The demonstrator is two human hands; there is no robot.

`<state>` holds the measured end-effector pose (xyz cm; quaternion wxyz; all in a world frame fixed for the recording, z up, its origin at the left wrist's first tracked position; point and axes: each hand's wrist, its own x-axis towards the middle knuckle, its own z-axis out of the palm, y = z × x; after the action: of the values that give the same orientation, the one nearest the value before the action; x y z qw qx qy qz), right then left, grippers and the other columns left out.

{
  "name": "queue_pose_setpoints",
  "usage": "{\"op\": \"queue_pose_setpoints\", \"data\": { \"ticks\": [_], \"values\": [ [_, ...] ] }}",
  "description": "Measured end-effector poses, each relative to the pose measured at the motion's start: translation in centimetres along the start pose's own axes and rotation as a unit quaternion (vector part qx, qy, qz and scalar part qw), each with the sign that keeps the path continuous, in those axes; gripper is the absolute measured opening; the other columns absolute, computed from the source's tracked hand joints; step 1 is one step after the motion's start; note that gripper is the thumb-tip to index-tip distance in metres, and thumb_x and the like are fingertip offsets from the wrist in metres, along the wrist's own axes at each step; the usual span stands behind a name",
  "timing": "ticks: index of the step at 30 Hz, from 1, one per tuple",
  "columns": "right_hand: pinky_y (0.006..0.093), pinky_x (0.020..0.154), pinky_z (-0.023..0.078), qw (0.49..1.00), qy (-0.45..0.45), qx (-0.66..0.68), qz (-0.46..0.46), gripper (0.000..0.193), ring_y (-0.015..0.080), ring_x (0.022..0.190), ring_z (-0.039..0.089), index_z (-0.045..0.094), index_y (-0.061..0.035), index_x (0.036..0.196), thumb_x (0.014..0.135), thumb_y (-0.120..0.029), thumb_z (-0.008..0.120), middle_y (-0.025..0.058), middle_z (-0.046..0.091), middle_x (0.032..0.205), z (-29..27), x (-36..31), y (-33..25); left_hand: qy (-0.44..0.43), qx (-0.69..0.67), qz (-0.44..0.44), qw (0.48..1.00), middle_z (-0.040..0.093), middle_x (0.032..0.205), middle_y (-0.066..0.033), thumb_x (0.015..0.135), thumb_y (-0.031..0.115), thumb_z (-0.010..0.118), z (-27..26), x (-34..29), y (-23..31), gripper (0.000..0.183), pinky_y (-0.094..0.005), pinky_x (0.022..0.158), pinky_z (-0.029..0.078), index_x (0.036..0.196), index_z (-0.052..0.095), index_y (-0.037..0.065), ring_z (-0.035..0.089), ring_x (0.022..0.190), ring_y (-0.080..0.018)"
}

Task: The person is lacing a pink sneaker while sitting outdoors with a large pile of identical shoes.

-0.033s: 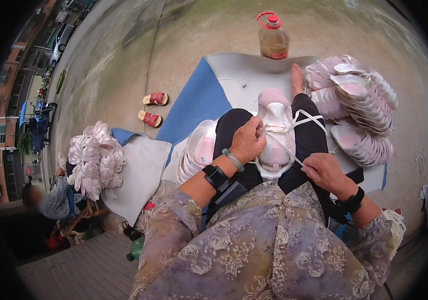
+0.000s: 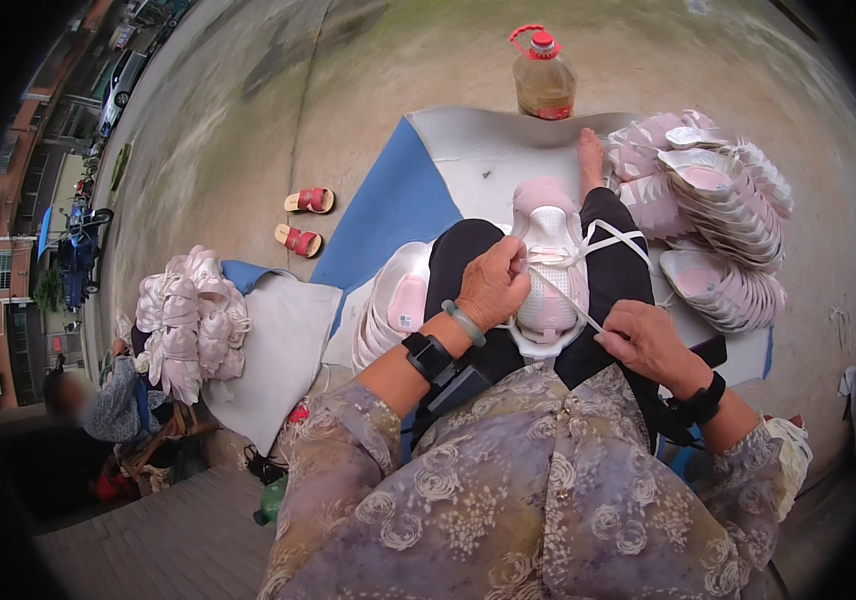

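Observation:
A pink and white shoe upper (image 2: 548,222), with a mesh tongue, lies across my lap between my thighs. My left hand (image 2: 494,285) is closed at its left edge, fingertips pinched there; whether they also grip lace is hidden. A flat white shoelace (image 2: 576,300) runs taut from the upper down to my right hand (image 2: 645,340), which pinches it between thumb and forefinger. Another loop of the lace (image 2: 616,234) lies loose over my right thigh. Beside my left thigh rests a nested stack of pink and white uppers (image 2: 403,300).
Stacked uppers (image 2: 713,185) pile up at the right, and a bundle of them (image 2: 188,320) sits at the left. A blue and white sheet (image 2: 398,190) covers the ground. Beyond it stand a red-capped plastic jug (image 2: 545,85) and red sandals (image 2: 310,200). Another person (image 2: 113,405) sits far left.

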<state>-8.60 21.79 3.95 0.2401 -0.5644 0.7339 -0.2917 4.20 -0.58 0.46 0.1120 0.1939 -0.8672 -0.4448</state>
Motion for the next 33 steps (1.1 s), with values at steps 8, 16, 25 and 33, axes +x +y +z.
{"op": "queue_pose_setpoints", "data": {
  "ticks": [8,16,25,33],
  "values": [
    [0.0416,0.061,0.045,0.981,0.049,0.091,0.161,0.037,0.0349,0.070,0.059,0.049,-0.0039,0.097,0.072,-0.025,0.066,0.0168,0.059,0.074,2.3,4.1,-0.6,0.001,0.096,0.190,0.977,0.056,0.073,-0.0094,0.073,0.011,0.058,1.3,1.2,2.2,0.009,-0.0346,0.058,0.046,0.080,0.062,0.006,0.057,0.062,-0.0272],
    [0.0405,0.056,0.045,0.982,0.105,-0.156,0.007,0.012,0.0314,0.068,0.059,0.051,-0.0063,0.084,0.075,-0.011,0.056,0.0114,0.056,0.073,1.9,4.5,-0.3,-0.056,0.107,0.038,0.992,0.062,0.071,-0.0114,0.075,0.014,0.057,2.0,1.9,2.5,0.012,-0.0362,0.060,0.048,0.079,0.065,0.006,0.061,0.066,-0.0304],
    [0.0293,0.053,0.036,0.899,0.148,-0.351,-0.216,0.007,0.0152,0.058,0.050,0.051,-0.0087,0.071,0.068,-0.014,0.054,0.0025,0.046,0.065,0.4,5.4,-0.7,0.096,0.010,0.031,0.995,0.061,0.070,-0.0137,0.073,0.007,0.057,-1.3,1.3,2.9,0.009,-0.0335,0.058,0.047,0.079,0.063,0.003,0.061,0.062,-0.0277],
    [0.0407,0.059,0.044,0.985,0.097,-0.133,0.051,0.017,0.0286,0.067,0.058,0.053,-0.0064,0.087,0.076,-0.019,0.055,0.0106,0.053,0.070,2.1,2.8,0.8,-0.022,0.018,0.084,0.996,0.062,0.074,-0.0132,0.074,0.005,0.058,0.6,0.3,2.5,0.015,-0.0299,0.059,0.047,0.087,0.064,0.000,0.061,0.064,-0.0237]
  ]
}}
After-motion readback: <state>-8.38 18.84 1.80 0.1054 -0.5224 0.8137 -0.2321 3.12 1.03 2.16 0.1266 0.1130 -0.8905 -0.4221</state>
